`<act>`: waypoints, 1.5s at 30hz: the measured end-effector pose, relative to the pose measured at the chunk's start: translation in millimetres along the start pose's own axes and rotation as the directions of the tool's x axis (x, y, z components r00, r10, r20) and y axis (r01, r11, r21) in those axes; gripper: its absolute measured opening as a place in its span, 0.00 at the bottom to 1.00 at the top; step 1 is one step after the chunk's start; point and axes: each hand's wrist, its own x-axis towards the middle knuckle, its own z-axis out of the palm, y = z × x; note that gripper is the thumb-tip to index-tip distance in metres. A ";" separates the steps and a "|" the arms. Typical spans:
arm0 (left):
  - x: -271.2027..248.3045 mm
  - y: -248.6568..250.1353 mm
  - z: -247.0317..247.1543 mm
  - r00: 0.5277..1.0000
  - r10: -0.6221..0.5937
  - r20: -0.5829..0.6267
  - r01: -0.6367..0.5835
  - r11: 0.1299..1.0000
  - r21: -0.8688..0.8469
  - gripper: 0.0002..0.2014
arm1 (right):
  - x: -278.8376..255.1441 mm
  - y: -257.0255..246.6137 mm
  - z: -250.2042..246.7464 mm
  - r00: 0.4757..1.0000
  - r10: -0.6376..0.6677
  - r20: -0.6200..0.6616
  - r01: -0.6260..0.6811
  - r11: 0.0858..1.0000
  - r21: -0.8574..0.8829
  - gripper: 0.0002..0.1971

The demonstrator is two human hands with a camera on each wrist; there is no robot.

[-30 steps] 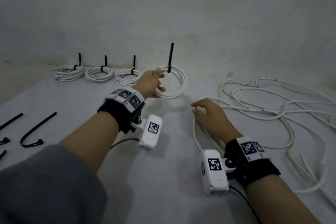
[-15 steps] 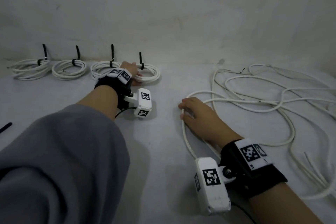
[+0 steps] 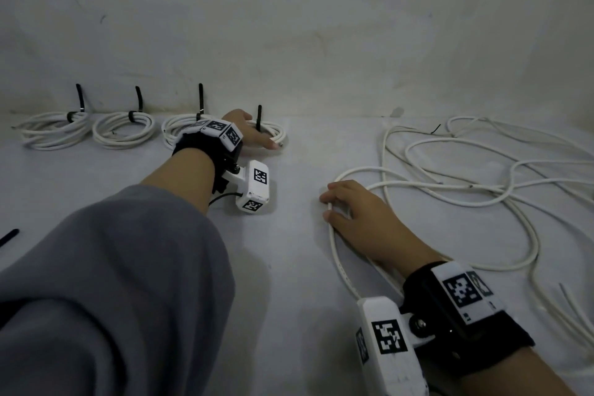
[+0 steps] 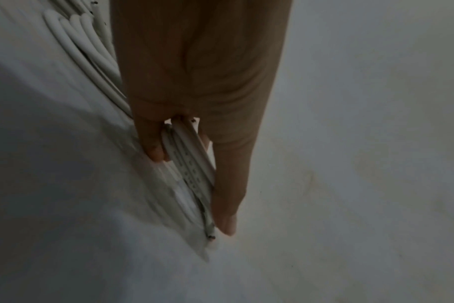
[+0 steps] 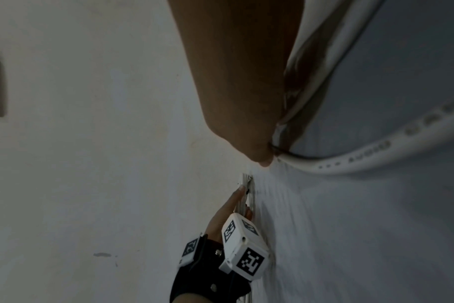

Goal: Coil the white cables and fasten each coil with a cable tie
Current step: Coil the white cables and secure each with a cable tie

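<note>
The left hand (image 3: 249,130) pinches the fourth tied coil (image 3: 273,135) near the wall between thumb and fingers; the right hand (image 3: 360,215) rests with loosely curled fingers on the loose white cable (image 3: 334,247)

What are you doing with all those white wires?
A person is winding white cables into coils and fastening each with a black tie. Three tied coils lie in a row by the wall. The left hand grips a fourth coil at the right end of that row, its tie sticking up. The right hand rests on the loose cable, not yet coiled.
</note>
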 end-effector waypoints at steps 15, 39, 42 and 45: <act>-6.0 -9.4 7.5 0.982 0.115 -0.152 -0.081 0.974 0.213 0.49 | 0.7 0.4 -1.2 1.000 -0.008 -0.007 0.008 1.000 0.005 0.13; -14.7 13.8 3.6 0.959 0.173 -0.223 -0.143 0.979 0.143 0.46 | 2.0 3.5 1.8 1.000 -0.016 -0.013 0.017 0.998 0.054 0.11; -31.5 25.4 6.2 0.929 0.287 -0.231 -0.271 0.957 0.100 0.25 | 1.5 1.9 1.1 1.000 0.001 -0.025 0.001 0.996 0.085 0.11; -58.5 33.7 8.1 0.891 0.433 -0.138 -0.421 0.901 0.108 0.12 | 0.8 -2.6 0.3 0.999 0.039 -0.035 -0.034 0.991 0.131 0.11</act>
